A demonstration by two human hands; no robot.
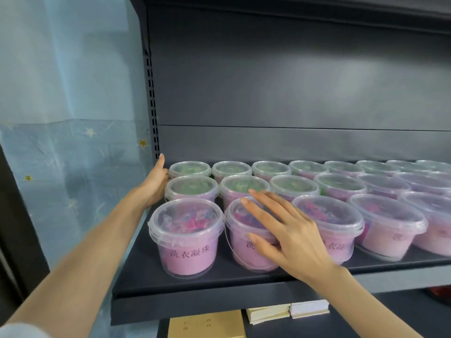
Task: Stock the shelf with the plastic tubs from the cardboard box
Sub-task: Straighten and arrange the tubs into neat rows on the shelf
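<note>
Tubs (186, 236) of coloured pods (195, 222) on shelf (219, 275), right hand (292, 230) spread on one, left hand (153, 184) grip unclear.

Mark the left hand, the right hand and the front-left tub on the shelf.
left hand (156, 181), head view, back of the hand.
right hand (290, 230), head view, back of the hand.
front-left tub (188, 245), head view, pink side wall above the lettering.

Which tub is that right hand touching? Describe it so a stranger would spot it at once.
Start at the dark grey metal shelf, stocked with rows of clear lidded plastic tubs. In the front row, take the second pink-filled tub from the left end. It alone has the person's right hand spread over its lid and front.
</note>
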